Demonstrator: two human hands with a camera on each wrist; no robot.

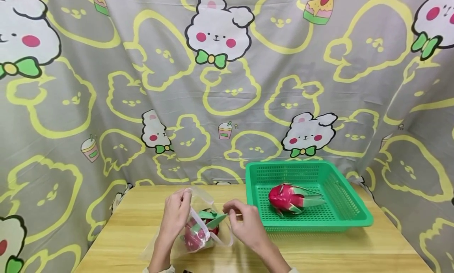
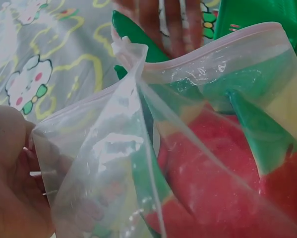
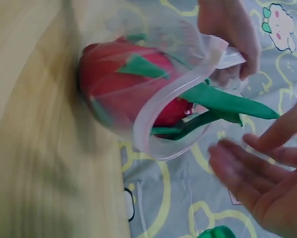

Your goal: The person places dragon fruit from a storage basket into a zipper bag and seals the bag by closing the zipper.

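Observation:
A clear zip bag [image 1: 224, 241] with a whitish zip edge lies over the table, its mouth spread. Inside it is a red dragon fruit [image 3: 123, 74] whose green leaf tips poke out through the opening. My left hand [image 1: 176, 212] pinches the bag's upper edge on the left side. Beside the mouth, my right hand [image 1: 246, 221] has its fingers loosely bent and holds nothing. The tip of one long green leaf [image 3: 237, 105] reaches close to the right thumb in the right wrist view.
To the right stands a green perforated basket [image 1: 319, 224] with a second dragon fruit [image 1: 283, 198] lying in it. Under everything is a wooden table [image 1: 124, 229]. A grey patterned curtain [image 1: 234, 147] hangs behind and along the sides.

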